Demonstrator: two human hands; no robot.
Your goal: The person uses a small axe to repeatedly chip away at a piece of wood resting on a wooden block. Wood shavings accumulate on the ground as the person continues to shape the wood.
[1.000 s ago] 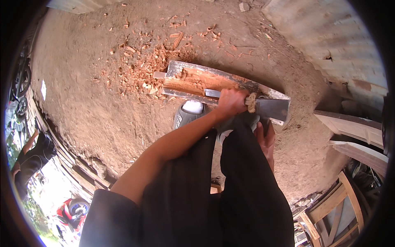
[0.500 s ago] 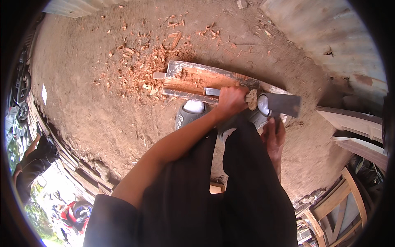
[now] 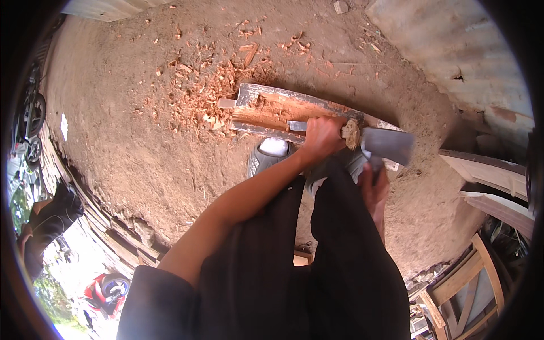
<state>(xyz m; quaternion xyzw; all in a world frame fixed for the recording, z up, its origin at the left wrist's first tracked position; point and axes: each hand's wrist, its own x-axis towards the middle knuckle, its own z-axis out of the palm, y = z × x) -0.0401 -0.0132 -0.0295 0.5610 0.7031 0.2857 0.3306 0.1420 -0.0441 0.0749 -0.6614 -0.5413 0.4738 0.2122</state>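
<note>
A hollowed length of wood with dark, weathered sides and a reddish carved trough lies on the ground beyond my feet. My left hand is closed round a chisel. Its flat metal blade points left into the trough, and its frayed wooden butt sticks out on the right. My right hand grips the handle of a mallet with a flat, dark grey, blocky head. That head is slightly blurred and sits just right of the chisel's butt; I cannot tell whether they touch.
Reddish wood shavings litter the dirt beyond and left of the wood. Corrugated metal sheet stands at the far right. Wooden boards and a wooden frame lie right. Another person and a red motorcycle are at left.
The mallet head has moved left, closer to the chisel's butt, and tilted a little. My left hand still holds the chisel in the trough. The whole view has shifted slightly.
</note>
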